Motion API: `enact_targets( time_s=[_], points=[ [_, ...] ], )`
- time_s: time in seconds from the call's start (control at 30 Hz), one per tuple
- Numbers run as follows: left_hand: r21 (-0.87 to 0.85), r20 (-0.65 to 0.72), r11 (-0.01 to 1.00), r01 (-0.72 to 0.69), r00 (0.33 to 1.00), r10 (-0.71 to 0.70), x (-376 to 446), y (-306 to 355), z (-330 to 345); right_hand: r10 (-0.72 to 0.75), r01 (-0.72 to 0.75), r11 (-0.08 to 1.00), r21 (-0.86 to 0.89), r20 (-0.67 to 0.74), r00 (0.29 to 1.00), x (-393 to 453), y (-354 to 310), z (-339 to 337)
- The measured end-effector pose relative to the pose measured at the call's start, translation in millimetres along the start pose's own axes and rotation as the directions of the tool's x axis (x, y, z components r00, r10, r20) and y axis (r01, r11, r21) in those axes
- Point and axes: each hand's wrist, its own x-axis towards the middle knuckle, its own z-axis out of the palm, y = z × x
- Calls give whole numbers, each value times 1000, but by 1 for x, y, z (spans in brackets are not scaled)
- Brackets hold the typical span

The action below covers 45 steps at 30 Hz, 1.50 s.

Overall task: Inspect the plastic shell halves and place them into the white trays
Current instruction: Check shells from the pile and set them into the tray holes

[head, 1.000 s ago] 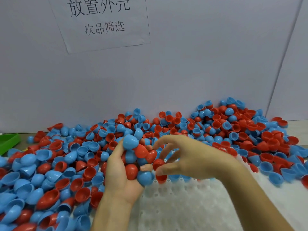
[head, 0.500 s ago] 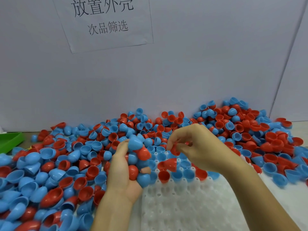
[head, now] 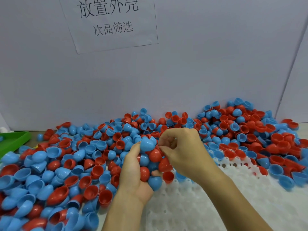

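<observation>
Several shell halves [head: 150,161], red and blue, sit bunched in the left hand [head: 133,177], whose curled fingers clutch them above the near-left edge of the white tray [head: 208,197]. The right hand [head: 181,150] reaches in with fingertips pinched at the top of the bunch, though whether it has a shell yet I cannot tell. Overloaded as that handful looks, pulling one piece out could knock its neighbours loose, dropping them uninspected onto the tray or into the loose pile [head: 70,164] on the left and far side.
</observation>
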Motion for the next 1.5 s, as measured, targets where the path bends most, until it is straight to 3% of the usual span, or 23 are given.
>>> enact_targets(
  time_s=[0.37, 0.63, 0.87, 1.07, 1.33, 1.5],
  points=[
    [-2, -61, 1000, -6, 998, 6, -1, 4, -3, -31, 21, 999, 32, 359, 933, -1, 3, -22],
    [-20, -67, 1000, 18, 998, -19, -2, 3, -1, 44, -38, 999, -25, 332, 942, -1, 8, -17],
    [29, -67, 1000, -1, 998, 3, 1, 3, -3, 145, -165, 986, 35, 324, 935, 1, 13, -48],
    [48, -69, 999, -23, 997, 26, 0, 3, -2, 379, -301, 897, -323, 213, 900, -8, 56, -106],
    [46, -84, 998, -29, 996, 33, 1, 3, -3, 635, -408, 705, -581, 259, 728, -18, 88, -97],
    [31, -82, 999, -20, 996, 22, 2, 2, -4, 678, -421, 650, -632, 233, 697, -20, 97, -88]
  ],
)
